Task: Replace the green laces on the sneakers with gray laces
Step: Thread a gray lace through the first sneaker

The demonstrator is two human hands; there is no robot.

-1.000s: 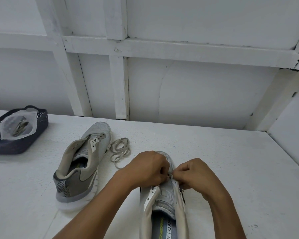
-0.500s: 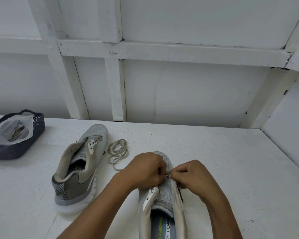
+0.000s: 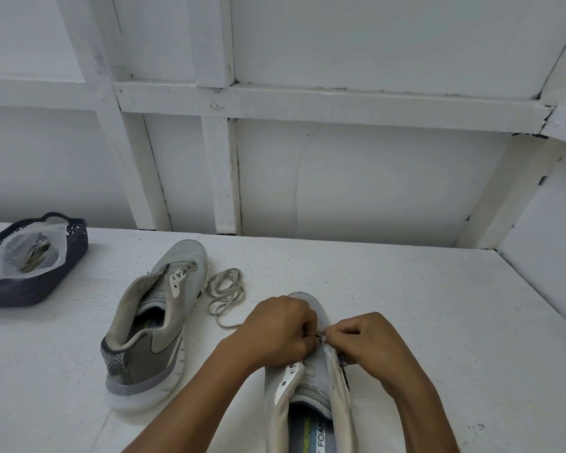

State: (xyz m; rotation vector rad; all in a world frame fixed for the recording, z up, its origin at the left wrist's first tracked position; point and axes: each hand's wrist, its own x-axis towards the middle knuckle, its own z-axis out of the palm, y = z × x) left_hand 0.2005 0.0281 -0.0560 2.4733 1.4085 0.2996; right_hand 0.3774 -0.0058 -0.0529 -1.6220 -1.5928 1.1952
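The near gray sneaker (image 3: 311,380) lies in front of me, toe pointing away, with no lace in the eyelets that show. Both hands meet at its front eyelets. My left hand (image 3: 275,331) has its fingers curled and pinches there; the tail of a loose gray lace (image 3: 224,292) runs from its coil on the table up to this hand. With thumb and fingertips, my right hand (image 3: 370,344) pinches the right eyelet flap. The pinch point itself is hidden by the fingers. A second gray sneaker (image 3: 157,322), also unlaced, lies to the left.
A dark perforated basket (image 3: 77,253) stands at the far left and holds a clear plastic bag (image 3: 33,253) with greenish laces inside. The white tabletop (image 3: 406,305) ends at white panelled walls behind and to the right.
Both hands stay pinched at the near sneaker's front eyelets, with only small finger movements. The second sneaker, lace coil and basket have not moved.
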